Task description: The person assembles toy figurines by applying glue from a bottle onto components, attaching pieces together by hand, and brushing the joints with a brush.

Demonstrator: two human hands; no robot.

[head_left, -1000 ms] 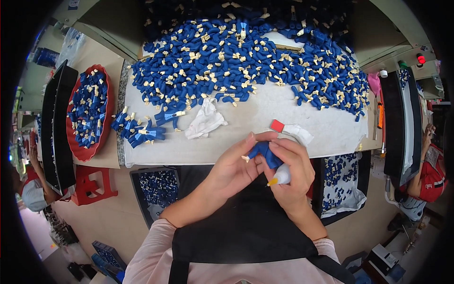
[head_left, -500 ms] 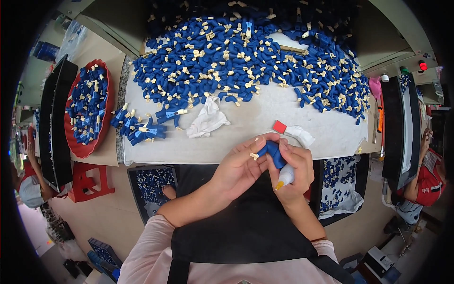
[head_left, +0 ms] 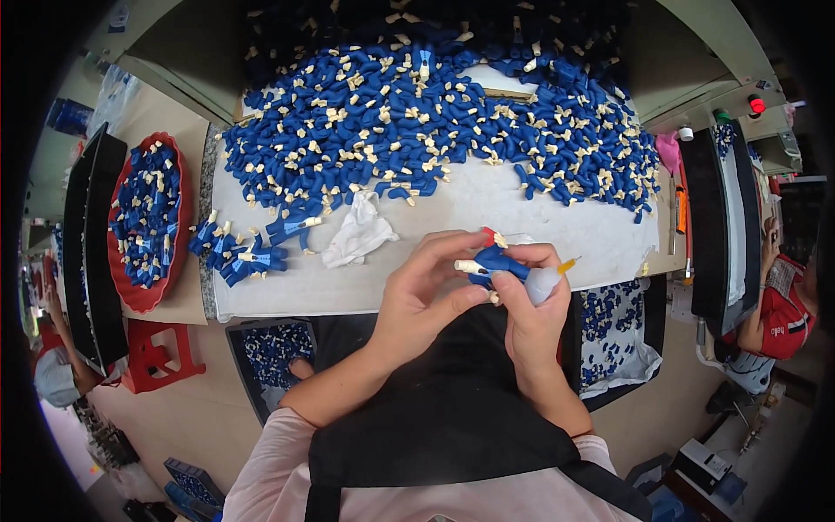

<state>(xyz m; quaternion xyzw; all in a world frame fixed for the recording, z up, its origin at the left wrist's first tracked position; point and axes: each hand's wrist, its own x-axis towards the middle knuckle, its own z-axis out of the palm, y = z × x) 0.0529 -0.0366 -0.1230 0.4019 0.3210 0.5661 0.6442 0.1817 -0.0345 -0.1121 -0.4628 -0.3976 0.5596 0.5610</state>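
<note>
Between both hands, above the front edge of the table, is a blue doll torso with a cream neck peg and cream hand pieces. My left hand is closed on its left side, fingertips and thumb gripping it. My right hand pinches its right side with thumb and fingers. Tucked in the same right hand is a small whitish glue bottle, its yellow nozzle pointing up to the right. A red piece shows just behind my left fingertips, partly covered. Part of the torso is hidden by my fingers.
A large heap of blue arm pieces with cream hands covers the back of the table. Several assembled torsos lie at the left, beside a crumpled white cloth. A red scalloped tray holds more. Black bins stand below.
The blue piece has turned, so its cream neck peg and front now show. The glue bottle's nozzle swung from pointing down to pointing up right. The whole view shifted slightly.
</note>
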